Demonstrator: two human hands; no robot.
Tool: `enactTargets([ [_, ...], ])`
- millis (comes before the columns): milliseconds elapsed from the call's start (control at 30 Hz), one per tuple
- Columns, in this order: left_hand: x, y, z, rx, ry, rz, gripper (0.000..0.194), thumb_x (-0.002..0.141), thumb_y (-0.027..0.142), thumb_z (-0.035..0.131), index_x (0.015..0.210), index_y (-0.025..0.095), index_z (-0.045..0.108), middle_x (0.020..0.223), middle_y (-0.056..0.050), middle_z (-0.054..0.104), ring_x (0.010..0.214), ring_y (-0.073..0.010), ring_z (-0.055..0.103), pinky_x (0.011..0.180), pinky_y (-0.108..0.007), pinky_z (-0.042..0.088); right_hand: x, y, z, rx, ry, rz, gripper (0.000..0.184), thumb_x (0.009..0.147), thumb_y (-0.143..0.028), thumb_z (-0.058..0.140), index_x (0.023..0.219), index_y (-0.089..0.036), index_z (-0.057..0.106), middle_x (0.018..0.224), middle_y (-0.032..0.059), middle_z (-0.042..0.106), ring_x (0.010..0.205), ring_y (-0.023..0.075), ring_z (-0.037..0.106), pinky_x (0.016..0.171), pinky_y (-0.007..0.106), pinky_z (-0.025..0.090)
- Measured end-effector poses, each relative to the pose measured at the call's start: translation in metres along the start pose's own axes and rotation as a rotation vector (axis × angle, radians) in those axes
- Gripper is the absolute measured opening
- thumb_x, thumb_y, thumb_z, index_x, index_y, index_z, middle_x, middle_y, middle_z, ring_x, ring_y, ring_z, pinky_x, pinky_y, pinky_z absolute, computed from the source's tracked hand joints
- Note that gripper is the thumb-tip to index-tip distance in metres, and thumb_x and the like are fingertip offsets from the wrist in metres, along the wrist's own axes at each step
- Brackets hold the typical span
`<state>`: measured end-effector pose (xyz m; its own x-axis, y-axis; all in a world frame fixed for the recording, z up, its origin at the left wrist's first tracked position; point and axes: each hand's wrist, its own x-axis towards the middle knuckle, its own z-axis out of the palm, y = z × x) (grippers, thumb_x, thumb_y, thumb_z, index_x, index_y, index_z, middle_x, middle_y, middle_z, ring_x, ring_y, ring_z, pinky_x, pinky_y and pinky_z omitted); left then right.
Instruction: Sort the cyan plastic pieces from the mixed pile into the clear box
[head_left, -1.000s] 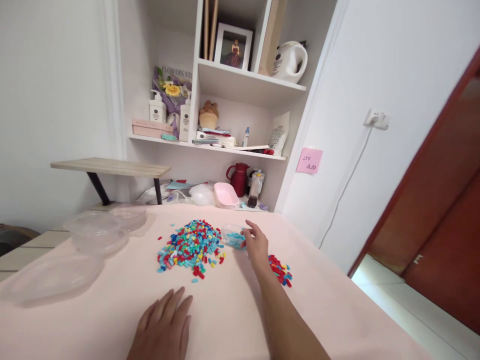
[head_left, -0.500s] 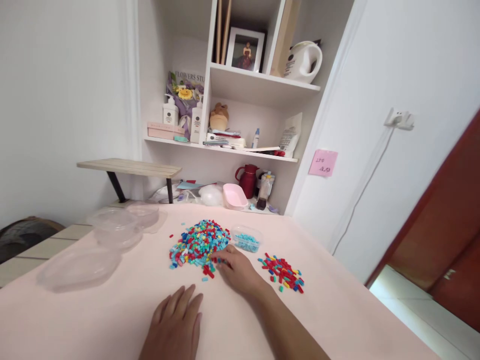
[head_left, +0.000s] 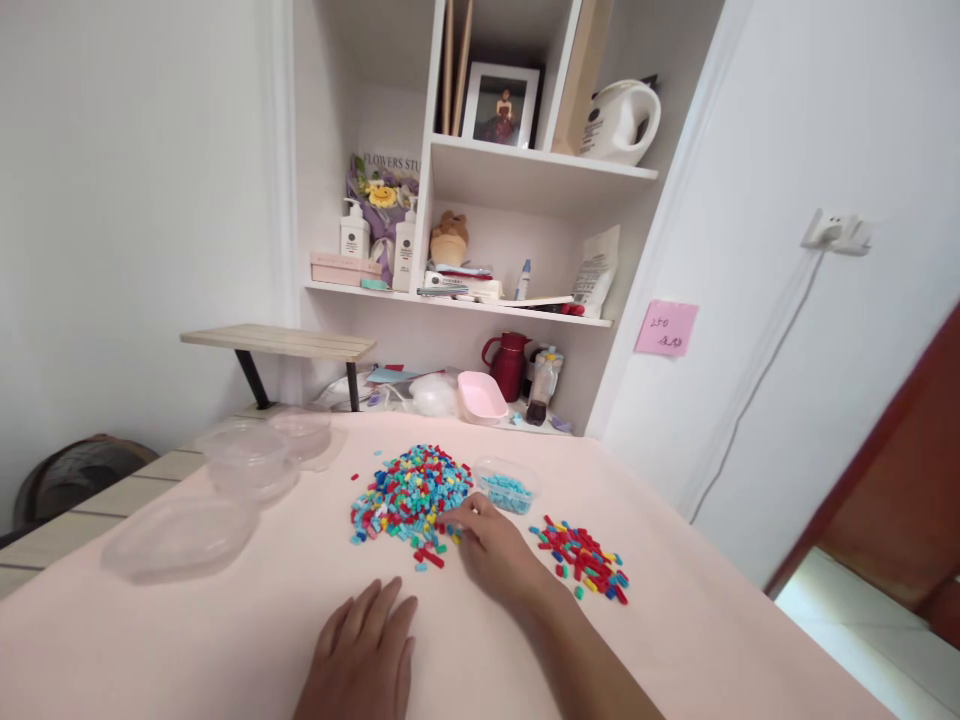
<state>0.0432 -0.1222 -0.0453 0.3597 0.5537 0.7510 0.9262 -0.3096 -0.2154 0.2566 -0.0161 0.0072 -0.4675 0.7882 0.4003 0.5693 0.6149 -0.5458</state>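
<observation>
A heap of small toy bricks [head_left: 420, 490] in blue, red, green and yellow lies on the pink tabletop [head_left: 247, 640]. My right hand [head_left: 491, 545] reaches to the heap's right edge, its fingers bent together among the bricks; whatever they pinch is too small to make out. Just beyond that hand stands a clear plastic tub [head_left: 506, 487] with light blue bricks inside. Right of my forearm a smaller, mostly red pile of bricks [head_left: 583, 560] is spread out. My left hand [head_left: 364, 650] rests flat near the front, fingers stretched and holding nothing.
Clear plastic containers [head_left: 251, 462] and a clear lid-like piece [head_left: 180, 540] sit at the left. Along the back are a pink basin [head_left: 482, 398], a dark red jug [head_left: 508, 365] and a bottle [head_left: 541, 388]. A small wooden shelf [head_left: 277, 342] stands at the back left.
The view has shifted slightly, so everything sits a little further right. My right hand stays at the heap's edge with its fingers slightly moved. My left hand stays flat.
</observation>
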Motion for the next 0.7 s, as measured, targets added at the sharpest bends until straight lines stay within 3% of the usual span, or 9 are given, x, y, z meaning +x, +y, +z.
enactTargets([
  [167, 0.001, 0.001, -0.002, 0.027, 0.044, 0.021, 0.028, 0.085, 0.027, 0.053, 0.110, 0.028, 0.066, 0.113, 0.002, 0.075, 0.104, -0.0174, 0.066, 0.087, -0.034, 0.044, 0.000, -0.005, 0.007, -0.023, -0.032, -0.103, 0.055, 0.088, -0.006, 0.045, 0.127, -0.038, 0.065, 0.106, 0.0039, 0.054, 0.089, 0.0151, 0.059, 0.082, 0.025, 0.046],
  [300, 0.004, 0.000, -0.004, 0.069, 0.095, 0.047, 0.029, 0.083, 0.023, 0.052, 0.109, 0.027, 0.065, 0.111, 0.003, 0.075, 0.102, -0.0169, 0.067, 0.088, -0.034, 0.042, 0.001, -0.017, 0.014, -0.132, -0.111, -0.162, 0.052, 0.087, -0.008, 0.052, 0.122, -0.043, 0.068, 0.110, 0.0018, 0.054, 0.089, 0.0151, 0.057, 0.081, 0.025, 0.044],
  [433, 0.007, 0.001, -0.007, 0.085, 0.111, 0.051, 0.029, 0.081, 0.021, 0.052, 0.107, 0.027, 0.065, 0.108, 0.003, 0.076, 0.099, -0.0169, 0.067, 0.087, -0.034, 0.042, 0.000, -0.022, 0.010, -0.166, -0.134, -0.143, 0.043, 0.085, -0.007, 0.055, 0.105, -0.040, 0.075, 0.111, 0.0004, 0.057, 0.088, 0.0157, 0.057, 0.079, 0.026, 0.043],
  [567, 0.006, 0.002, -0.008, 0.064, 0.090, 0.032, 0.029, 0.082, 0.022, 0.053, 0.108, 0.027, 0.064, 0.109, 0.003, 0.075, 0.101, -0.0174, 0.067, 0.088, -0.034, 0.042, -0.001, -0.010, 0.003, -0.075, -0.120, -0.122, 0.044, 0.079, 0.000, 0.049, 0.092, -0.031, 0.077, 0.112, 0.0017, 0.057, 0.088, 0.0142, 0.059, 0.079, 0.024, 0.044],
  [700, 0.003, 0.003, -0.006, 0.040, 0.067, 0.018, 0.030, 0.083, 0.023, 0.053, 0.110, 0.028, 0.064, 0.111, 0.002, 0.075, 0.103, -0.0179, 0.066, 0.088, -0.034, 0.042, -0.002, 0.003, 0.002, -0.016, -0.030, -0.047, 0.047, 0.077, 0.002, 0.046, 0.099, -0.028, 0.075, 0.108, 0.0040, 0.058, 0.087, 0.0146, 0.060, 0.079, 0.025, 0.047],
])
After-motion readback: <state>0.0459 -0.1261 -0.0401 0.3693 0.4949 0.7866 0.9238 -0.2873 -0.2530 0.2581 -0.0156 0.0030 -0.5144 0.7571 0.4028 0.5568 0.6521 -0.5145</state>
